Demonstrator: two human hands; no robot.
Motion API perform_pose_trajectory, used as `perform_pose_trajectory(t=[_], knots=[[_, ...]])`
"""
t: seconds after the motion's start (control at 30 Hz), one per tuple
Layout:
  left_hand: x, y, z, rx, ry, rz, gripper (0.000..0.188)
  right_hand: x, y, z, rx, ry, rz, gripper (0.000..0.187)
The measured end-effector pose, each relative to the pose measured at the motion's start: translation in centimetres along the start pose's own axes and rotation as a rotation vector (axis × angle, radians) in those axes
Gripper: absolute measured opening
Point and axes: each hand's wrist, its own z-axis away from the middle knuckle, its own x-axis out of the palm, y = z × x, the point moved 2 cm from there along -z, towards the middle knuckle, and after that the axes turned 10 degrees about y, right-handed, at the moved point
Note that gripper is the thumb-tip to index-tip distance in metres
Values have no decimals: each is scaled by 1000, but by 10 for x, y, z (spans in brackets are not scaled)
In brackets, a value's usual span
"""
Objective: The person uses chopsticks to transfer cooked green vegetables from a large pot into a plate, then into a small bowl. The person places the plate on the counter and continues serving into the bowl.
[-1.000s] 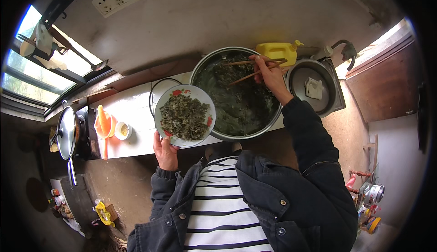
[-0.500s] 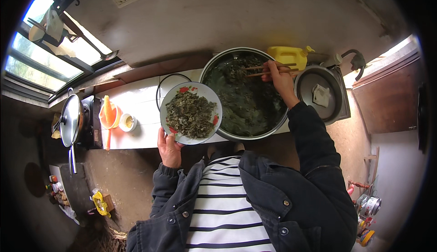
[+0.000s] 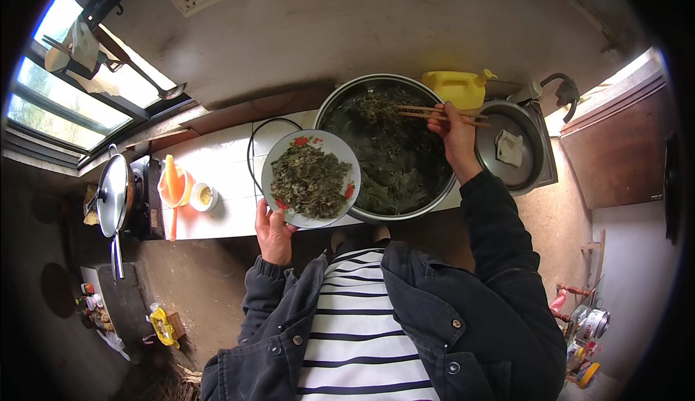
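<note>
My left hand [image 3: 275,236] grips the near rim of a white plate [image 3: 343,148] with red flowers on it. Dark green-brown chopped leaves [image 3: 310,182] are heaped on the plate. It is held beside a big round metal basin [image 3: 340,91], partly covering its left edge. Dark liquid with large leaves [image 3: 394,184] and smaller shreds fills the basin. Over the basin's right side, my right hand [image 3: 457,140] holds a pair of wooden chopsticks [image 3: 427,111], their tips near the floating shreds at the back.
A yellow jug [image 3: 456,88] stands behind the basin, and a metal sink [image 3: 539,162] with a white cloth [image 3: 509,148] is to the right. Leftward on the white tiled counter [image 3: 235,216] are an orange ladle [image 3: 174,184], a small white cup [image 3: 204,197] and a lidded pan [image 3: 114,192] on a stove.
My right hand has shifted slightly right and nearer, and the chopsticks have swung with it. The plate in my left hand has moved a little to the right.
</note>
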Motion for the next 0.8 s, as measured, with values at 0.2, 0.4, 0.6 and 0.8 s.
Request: perform_pose_trajectory(t=[0.2, 0.4, 0.6, 0.8], knots=[[19, -1, -2, -45, -70, -39, 32, -2, -27, 23, 70, 2, -119, 30], [44, -10, -5, -103, -165, -28, 34, 20, -48, 92, -191, -196, -17, 30], [52, -13, -3, -118, -211, -8, 34, 33, -49, 156, -997, -524, 493, 11], [54, -16, 1, -122, -216, -78, 34, 36, -49, 173, -1183, -743, 579, 13]])
